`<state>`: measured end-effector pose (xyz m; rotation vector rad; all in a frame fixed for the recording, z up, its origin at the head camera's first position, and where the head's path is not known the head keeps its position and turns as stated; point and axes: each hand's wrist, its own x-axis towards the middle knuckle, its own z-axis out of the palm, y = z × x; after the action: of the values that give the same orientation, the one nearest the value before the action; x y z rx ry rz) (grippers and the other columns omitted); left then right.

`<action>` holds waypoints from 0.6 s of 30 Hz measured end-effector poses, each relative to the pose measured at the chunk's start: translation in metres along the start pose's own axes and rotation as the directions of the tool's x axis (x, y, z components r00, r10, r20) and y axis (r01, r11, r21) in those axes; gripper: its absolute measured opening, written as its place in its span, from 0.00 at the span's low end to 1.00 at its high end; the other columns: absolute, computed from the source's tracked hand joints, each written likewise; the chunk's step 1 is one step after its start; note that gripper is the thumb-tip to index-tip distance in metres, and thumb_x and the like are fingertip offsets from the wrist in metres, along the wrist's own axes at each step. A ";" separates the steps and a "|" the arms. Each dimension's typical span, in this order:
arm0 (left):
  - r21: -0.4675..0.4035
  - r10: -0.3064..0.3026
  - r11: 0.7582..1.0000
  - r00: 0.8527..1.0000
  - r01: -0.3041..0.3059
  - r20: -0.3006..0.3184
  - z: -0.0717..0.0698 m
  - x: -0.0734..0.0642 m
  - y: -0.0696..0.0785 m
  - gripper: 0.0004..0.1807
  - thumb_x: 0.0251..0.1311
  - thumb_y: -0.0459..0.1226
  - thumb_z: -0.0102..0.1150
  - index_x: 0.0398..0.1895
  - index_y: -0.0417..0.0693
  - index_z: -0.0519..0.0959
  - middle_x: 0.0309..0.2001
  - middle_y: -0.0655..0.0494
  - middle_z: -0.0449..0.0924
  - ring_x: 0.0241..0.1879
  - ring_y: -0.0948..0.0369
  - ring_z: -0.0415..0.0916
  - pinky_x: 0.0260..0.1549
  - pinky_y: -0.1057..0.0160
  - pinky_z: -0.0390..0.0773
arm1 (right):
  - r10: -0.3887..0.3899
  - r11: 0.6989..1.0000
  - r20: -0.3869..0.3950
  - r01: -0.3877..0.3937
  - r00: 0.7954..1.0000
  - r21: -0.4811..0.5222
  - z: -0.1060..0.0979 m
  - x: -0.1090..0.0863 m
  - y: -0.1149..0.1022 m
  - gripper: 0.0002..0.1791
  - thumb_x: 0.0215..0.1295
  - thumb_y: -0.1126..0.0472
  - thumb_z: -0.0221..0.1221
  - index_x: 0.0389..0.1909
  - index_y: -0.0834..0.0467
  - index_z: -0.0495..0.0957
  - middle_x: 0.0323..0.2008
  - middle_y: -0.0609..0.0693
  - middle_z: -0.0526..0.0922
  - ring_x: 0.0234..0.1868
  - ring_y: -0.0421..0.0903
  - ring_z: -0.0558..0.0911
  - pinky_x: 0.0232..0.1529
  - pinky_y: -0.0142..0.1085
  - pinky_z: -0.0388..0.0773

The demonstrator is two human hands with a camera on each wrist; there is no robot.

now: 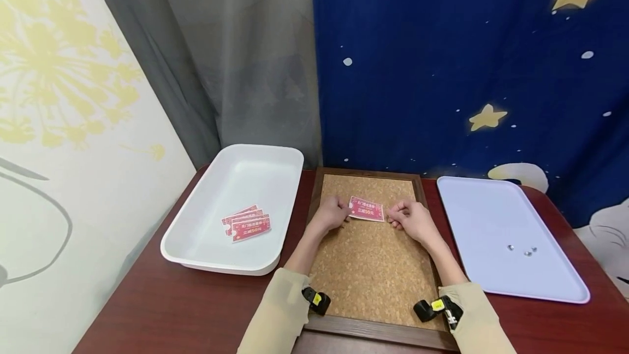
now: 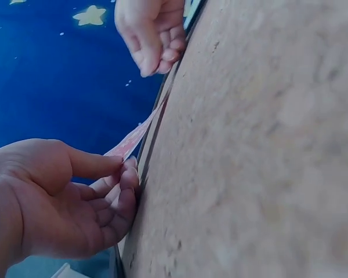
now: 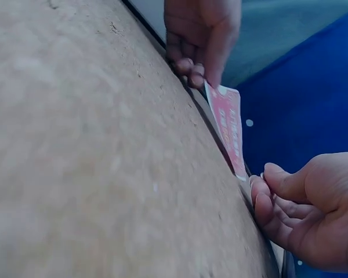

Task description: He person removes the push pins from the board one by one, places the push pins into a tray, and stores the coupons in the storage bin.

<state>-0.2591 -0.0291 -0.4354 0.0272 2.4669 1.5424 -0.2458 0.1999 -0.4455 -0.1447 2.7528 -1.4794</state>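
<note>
A pink paper coupon [image 1: 366,209] with white print lies over the upper part of a framed cork board [image 1: 368,266]. My left hand [image 1: 333,213] pinches its left end between thumb and fingers, and in the left wrist view the coupon [image 2: 129,142] slants up from the cork. Just off the coupon's right end is my right hand [image 1: 410,218], its fingers curled. In the right wrist view this hand [image 3: 313,205] brings thumb and forefinger tips together on a tiny pale thing [image 3: 262,175], mostly hidden; I cannot tell what it is.
Left of the board stands a deep white tray [image 1: 231,264] with several similar coupons [image 1: 250,227] overlapping inside. To the right, a flat pale lilac tray [image 1: 491,223] bears small shiny metal pieces [image 1: 528,253]. Dark blue star curtains [image 1: 393,70] hang behind the red-brown table [image 1: 162,310].
</note>
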 end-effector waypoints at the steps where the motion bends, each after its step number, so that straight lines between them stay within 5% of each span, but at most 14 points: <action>1: -0.015 -0.009 1.000 1.000 0.010 0.013 -0.002 -0.002 -0.001 0.09 0.70 0.28 0.54 0.28 0.37 0.75 0.25 0.48 0.78 0.21 0.62 0.72 0.20 0.68 0.71 | -0.003 1.000 0.003 0.003 1.000 0.009 -0.001 -0.002 0.001 0.06 0.70 0.67 0.61 0.35 0.68 0.78 0.27 0.55 0.85 0.25 0.42 0.82 0.27 0.30 0.79; 9: -0.037 0.023 0.999 0.998 -0.021 0.057 -0.015 -0.017 -0.003 0.06 0.71 0.29 0.55 0.33 0.36 0.75 0.28 0.42 0.82 0.22 0.59 0.76 0.23 0.66 0.75 | -0.040 0.998 -0.012 0.040 0.999 0.050 -0.017 -0.018 0.009 0.06 0.70 0.69 0.61 0.37 0.70 0.78 0.28 0.56 0.85 0.27 0.42 0.82 0.28 0.32 0.79; 18: -0.066 0.100 0.993 0.992 -0.095 0.077 -0.035 -0.035 0.003 0.05 0.72 0.33 0.57 0.40 0.38 0.75 0.34 0.38 0.83 0.27 0.55 0.77 0.18 0.69 0.64 | -0.088 0.991 -0.062 0.094 0.994 0.097 -0.039 -0.028 0.014 0.08 0.72 0.69 0.59 0.42 0.73 0.76 0.34 0.64 0.84 0.29 0.42 0.83 0.32 0.33 0.81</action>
<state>-0.2320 -0.0635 -0.4118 0.1984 2.3866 1.6229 -0.2212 0.2425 -0.4366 -0.2332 2.7438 -1.6649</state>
